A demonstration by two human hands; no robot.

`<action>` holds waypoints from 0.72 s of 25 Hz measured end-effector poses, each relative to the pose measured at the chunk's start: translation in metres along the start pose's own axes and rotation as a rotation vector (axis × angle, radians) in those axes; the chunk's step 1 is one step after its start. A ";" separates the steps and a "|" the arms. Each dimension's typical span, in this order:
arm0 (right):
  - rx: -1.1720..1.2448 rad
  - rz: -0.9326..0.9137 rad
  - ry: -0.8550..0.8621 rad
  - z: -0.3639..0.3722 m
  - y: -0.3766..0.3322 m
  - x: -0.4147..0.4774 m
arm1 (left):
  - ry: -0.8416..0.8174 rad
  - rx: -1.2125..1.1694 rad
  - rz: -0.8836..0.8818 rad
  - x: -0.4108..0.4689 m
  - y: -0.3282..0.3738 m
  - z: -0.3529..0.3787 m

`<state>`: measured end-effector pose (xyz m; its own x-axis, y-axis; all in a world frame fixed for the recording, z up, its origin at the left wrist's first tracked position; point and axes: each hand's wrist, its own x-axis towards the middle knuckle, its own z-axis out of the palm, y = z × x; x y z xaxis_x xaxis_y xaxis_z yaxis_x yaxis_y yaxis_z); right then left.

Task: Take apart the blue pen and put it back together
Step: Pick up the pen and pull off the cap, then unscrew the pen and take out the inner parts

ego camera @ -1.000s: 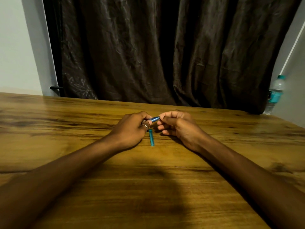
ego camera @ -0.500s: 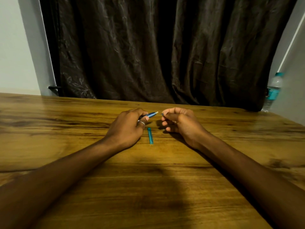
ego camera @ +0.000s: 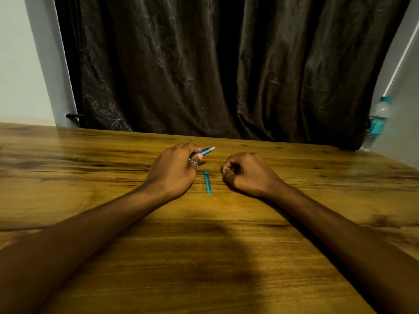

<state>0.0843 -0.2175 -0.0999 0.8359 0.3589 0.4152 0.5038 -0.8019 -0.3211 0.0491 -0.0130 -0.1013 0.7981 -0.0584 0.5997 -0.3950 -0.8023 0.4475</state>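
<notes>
My left hand [ego camera: 174, 171] grips the blue pen barrel [ego camera: 205, 151], whose pale end sticks out to the right, just above the table. A teal pen cap [ego camera: 207, 182] lies flat on the wood between my hands, touching neither. My right hand [ego camera: 247, 174] rests on the table to the right of the cap, its fingers curled into a fist. A small pale bit shows inside the curled fingers; it looks like a small piece of the pen, mostly hidden.
The wooden table [ego camera: 204, 257] runs wide in front of my forearms. A dark curtain [ego camera: 215, 64] hangs behind its far edge. A clear water bottle [ego camera: 376, 123] with a teal label stands at the far right corner.
My hands have come apart: the right hand pulled away from the pen's end to the right and curled shut. The left hand keeps the barrel. The cap has not moved.
</notes>
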 end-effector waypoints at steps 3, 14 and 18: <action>0.087 0.048 -0.019 -0.003 0.003 0.002 | 0.005 -0.005 0.001 -0.001 0.000 0.000; 0.672 0.181 0.217 -0.012 -0.019 -0.001 | -0.033 -0.039 0.133 -0.002 -0.001 0.000; 0.740 0.149 0.155 -0.009 -0.021 -0.001 | -0.053 -0.037 0.161 -0.002 -0.001 0.001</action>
<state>0.0709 -0.2050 -0.0861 0.8936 0.1574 0.4204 0.4487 -0.2889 -0.8457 0.0485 -0.0128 -0.1038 0.7456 -0.2161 0.6304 -0.5352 -0.7577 0.3733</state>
